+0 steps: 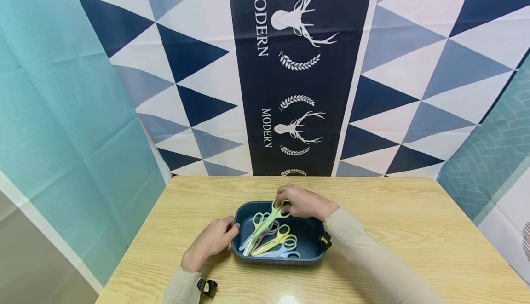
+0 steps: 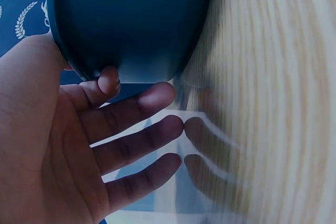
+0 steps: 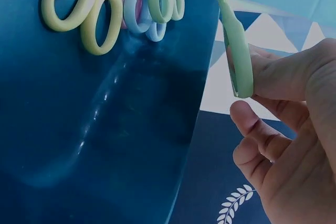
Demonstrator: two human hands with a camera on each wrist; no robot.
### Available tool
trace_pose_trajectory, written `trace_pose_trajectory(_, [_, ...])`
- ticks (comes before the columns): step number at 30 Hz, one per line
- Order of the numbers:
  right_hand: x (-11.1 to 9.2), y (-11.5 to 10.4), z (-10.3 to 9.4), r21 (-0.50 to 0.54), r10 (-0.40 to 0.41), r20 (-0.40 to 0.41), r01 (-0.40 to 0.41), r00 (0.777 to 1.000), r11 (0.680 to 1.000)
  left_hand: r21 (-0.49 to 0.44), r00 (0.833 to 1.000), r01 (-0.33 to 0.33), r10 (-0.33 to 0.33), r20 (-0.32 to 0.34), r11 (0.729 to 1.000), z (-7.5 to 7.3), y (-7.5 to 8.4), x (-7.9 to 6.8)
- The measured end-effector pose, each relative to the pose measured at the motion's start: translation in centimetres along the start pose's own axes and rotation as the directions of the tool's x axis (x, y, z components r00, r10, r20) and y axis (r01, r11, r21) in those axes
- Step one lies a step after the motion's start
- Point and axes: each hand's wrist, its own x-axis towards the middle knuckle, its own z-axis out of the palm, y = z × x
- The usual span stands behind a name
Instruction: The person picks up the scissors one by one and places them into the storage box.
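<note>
My right hand (image 1: 304, 203) pinches a pair of light green scissors (image 1: 265, 226) by the handle loops, over the far side of a dark blue plastic bin (image 1: 309, 237). The blades slant down toward the bin's near left corner. Under and beside them lie several more scissors: a yellow pair (image 1: 281, 237), light blue ones (image 1: 285, 249), a pink pair and another green one. My left hand (image 1: 211, 240) grips the bin's left rim, thumb at the top edge. In the left wrist view its index fingertip meets the outer wall while the other fingers (image 2: 139, 142) stretch out below.
The bin stands on a light wood table (image 1: 372, 203). A patterned cloth (image 1: 198, 65) with triangles and deer heads hangs behind the table's far edge. Teal cloth (image 1: 83, 111) hangs at the left. Dark wrist devices (image 1: 207, 287) are strapped over both sleeves.
</note>
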Motion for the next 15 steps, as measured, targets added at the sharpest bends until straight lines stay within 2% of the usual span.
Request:
trace_pose_trajectory(8, [0.39, 0.06, 0.37, 0.023, -0.057, -0.007, 0.057, 0.998, 0.998, 0.006, 1.000, -0.003, 0.003, 0.003, 1.000, 0.00, -0.03, 0.06])
trace_pose_trajectory(15, [0.56, -0.06, 0.68, 0.025, -0.037, 0.068, 0.035, 0.997, 0.999, 0.000, 1.000, 0.017, -0.017, 0.015, 1.000, 0.03, 0.00, 0.10])
